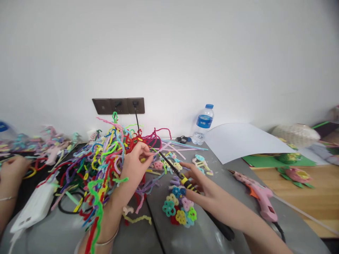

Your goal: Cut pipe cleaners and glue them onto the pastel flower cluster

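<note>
My left hand (139, 160) pinches a thin lilac pipe cleaner (162, 149) between thumb and fingertips, over the middle of the grey table (190, 236). My right hand (202, 187) curls its fingers and thumb round a long slim black tool with yellow bands (187, 182). The tool's narrow end points up and left, close to the lilac pipe cleaner; whether they touch I cannot tell. A black handle end (224, 227) shows below my right wrist. Just under that hand lies a cluster of colourful pipe-cleaner flowers (180, 215).
A tangled heap of pipe cleaners (106, 151) surrounds my left forearm. To the right are a pink glue gun (254, 194), white paper (243, 141) and a pink flower (296, 175). A water bottle (203, 123) stands by the wall. Another person's hand (14, 171) and a white power strip (35, 204) are left.
</note>
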Demonstrator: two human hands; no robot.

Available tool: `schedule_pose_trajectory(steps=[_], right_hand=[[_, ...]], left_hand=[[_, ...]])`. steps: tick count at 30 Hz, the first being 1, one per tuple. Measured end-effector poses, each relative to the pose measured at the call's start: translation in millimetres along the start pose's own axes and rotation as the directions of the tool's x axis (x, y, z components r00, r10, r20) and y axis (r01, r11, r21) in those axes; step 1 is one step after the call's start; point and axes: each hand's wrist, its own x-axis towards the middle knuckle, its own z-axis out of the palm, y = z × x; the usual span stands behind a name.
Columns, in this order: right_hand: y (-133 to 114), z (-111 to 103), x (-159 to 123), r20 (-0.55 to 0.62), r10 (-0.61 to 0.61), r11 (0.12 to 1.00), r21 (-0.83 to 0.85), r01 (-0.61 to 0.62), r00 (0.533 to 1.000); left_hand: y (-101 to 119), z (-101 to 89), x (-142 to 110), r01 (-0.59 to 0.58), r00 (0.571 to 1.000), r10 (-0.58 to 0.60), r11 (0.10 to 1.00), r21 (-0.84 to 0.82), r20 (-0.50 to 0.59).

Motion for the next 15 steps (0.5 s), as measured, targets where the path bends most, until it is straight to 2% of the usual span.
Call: schedule_pose_trajectory(steps=[6, 15], right_hand=[[3.4, 12.6, 7.6, -0.007, -0.035, 0.999, -0.025, 0.035, 0.999], [10.0, 35.3, 2.2, -0.099, -0.055, 0.99, -0.134, 0.041, 0.994]], left_hand=[[4.3, 2.8, -6.6, 0.07, 0.996, -0.066, 0.996, -0.05, 0.061], [3.6, 7.3, -11.8, 0.066, 0.992, -0.059, 0.996, -0.059, 0.11]])
